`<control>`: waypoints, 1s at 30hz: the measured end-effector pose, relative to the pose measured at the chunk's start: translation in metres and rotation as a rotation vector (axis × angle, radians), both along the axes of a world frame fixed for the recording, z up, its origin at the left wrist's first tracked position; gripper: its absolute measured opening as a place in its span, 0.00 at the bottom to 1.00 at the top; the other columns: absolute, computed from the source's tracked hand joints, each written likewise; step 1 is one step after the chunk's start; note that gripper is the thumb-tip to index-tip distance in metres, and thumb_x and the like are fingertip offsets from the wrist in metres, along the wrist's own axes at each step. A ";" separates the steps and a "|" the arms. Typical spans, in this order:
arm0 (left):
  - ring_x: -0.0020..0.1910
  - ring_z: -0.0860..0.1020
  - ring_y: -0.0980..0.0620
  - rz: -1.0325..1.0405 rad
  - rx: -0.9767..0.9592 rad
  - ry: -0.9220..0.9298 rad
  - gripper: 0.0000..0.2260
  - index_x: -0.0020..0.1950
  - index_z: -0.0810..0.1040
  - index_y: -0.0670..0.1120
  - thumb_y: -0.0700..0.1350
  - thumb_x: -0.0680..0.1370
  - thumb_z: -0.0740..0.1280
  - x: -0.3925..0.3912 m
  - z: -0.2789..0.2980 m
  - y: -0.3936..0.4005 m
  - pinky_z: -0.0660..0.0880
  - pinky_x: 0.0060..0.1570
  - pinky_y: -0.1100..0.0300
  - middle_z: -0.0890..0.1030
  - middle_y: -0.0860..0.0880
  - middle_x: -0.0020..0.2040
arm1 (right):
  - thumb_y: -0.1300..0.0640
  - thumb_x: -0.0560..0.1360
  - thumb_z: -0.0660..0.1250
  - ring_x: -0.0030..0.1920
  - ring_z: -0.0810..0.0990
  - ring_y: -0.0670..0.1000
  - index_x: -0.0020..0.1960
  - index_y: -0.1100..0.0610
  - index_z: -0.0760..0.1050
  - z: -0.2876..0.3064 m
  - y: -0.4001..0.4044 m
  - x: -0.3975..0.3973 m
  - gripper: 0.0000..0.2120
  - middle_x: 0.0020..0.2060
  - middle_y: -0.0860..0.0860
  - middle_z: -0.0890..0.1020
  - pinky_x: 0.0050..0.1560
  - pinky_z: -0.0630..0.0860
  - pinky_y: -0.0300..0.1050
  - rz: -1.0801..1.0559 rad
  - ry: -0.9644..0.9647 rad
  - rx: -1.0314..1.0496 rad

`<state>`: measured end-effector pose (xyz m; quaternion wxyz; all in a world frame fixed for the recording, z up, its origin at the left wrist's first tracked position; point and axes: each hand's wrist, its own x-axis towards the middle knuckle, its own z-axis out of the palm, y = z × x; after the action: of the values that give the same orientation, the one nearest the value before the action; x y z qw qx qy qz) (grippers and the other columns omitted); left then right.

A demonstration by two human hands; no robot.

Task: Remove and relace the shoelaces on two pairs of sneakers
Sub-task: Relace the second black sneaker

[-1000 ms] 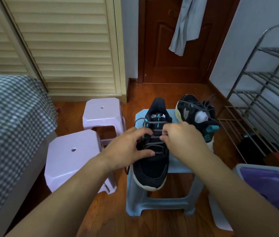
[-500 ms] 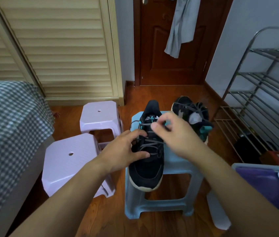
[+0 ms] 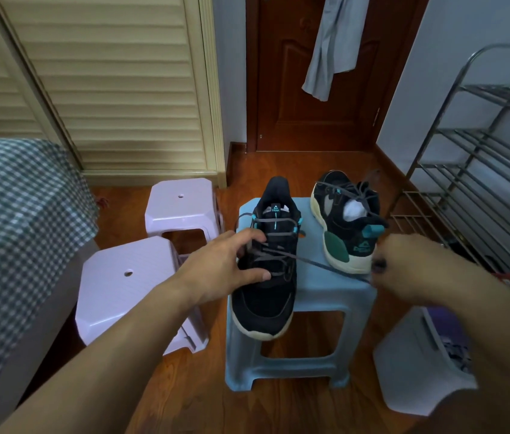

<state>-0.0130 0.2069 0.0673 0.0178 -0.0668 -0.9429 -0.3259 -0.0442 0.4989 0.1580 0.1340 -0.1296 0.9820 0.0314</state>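
Note:
A black sneaker [image 3: 266, 296] with a cream sole lies toe toward me on a light blue stool [image 3: 335, 296]. My left hand [image 3: 228, 264] holds its left side, thumb across the laces. A grey shoelace [image 3: 319, 264] runs taut from the eyelets to the right. My right hand [image 3: 403, 264], blurred, pinches the lace's end over the stool's right edge. A second black sneaker [image 3: 346, 227] with green heel patch and loose laces stands on the stool's far right.
Two lilac stools [image 3: 128, 286] [image 3: 181, 202] stand left of the blue stool. A checked bed cover [image 3: 12, 220] fills the left. A metal shoe rack [image 3: 482, 170] lines the right wall. A grey bin [image 3: 416, 364] with purple contents sits at lower right.
My right hand moved from the sneaker's tongue out to the right, drawing a length of lace out of the eyelets. My left hand stayed on the sneaker.

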 end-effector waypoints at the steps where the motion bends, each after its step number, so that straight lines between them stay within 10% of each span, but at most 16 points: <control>1: 0.56 0.75 0.56 0.004 0.003 -0.001 0.24 0.65 0.68 0.69 0.62 0.73 0.74 0.000 0.001 0.001 0.80 0.56 0.49 0.75 0.57 0.57 | 0.53 0.77 0.69 0.38 0.77 0.47 0.40 0.53 0.78 0.002 0.006 0.000 0.08 0.38 0.49 0.79 0.33 0.71 0.38 -0.001 -0.060 0.038; 9: 0.57 0.75 0.54 0.038 0.026 -0.015 0.24 0.67 0.68 0.68 0.59 0.75 0.74 0.011 0.003 0.006 0.80 0.57 0.50 0.74 0.55 0.58 | 0.52 0.78 0.69 0.45 0.79 0.50 0.55 0.56 0.81 -0.031 0.005 0.002 0.09 0.45 0.50 0.79 0.40 0.73 0.39 0.001 -0.219 0.149; 15: 0.55 0.73 0.58 0.043 0.029 -0.003 0.26 0.70 0.67 0.65 0.58 0.76 0.73 0.013 0.001 0.012 0.80 0.58 0.55 0.71 0.56 0.57 | 0.42 0.78 0.68 0.49 0.79 0.48 0.51 0.49 0.79 -0.060 -0.051 0.000 0.11 0.46 0.46 0.82 0.51 0.77 0.48 0.004 -0.027 -0.701; 30: 0.58 0.76 0.52 0.109 -0.048 -0.065 0.27 0.69 0.64 0.69 0.62 0.74 0.72 0.016 0.008 0.019 0.81 0.55 0.49 0.71 0.55 0.59 | 0.53 0.80 0.66 0.39 0.77 0.52 0.43 0.59 0.79 -0.049 -0.043 -0.003 0.11 0.37 0.53 0.79 0.38 0.72 0.47 0.100 0.110 -0.523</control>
<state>0.0032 0.2260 0.0753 0.0035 -0.0050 -0.9527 -0.3038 -0.0474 0.4555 0.1093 0.0406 -0.2063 0.9549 -0.2099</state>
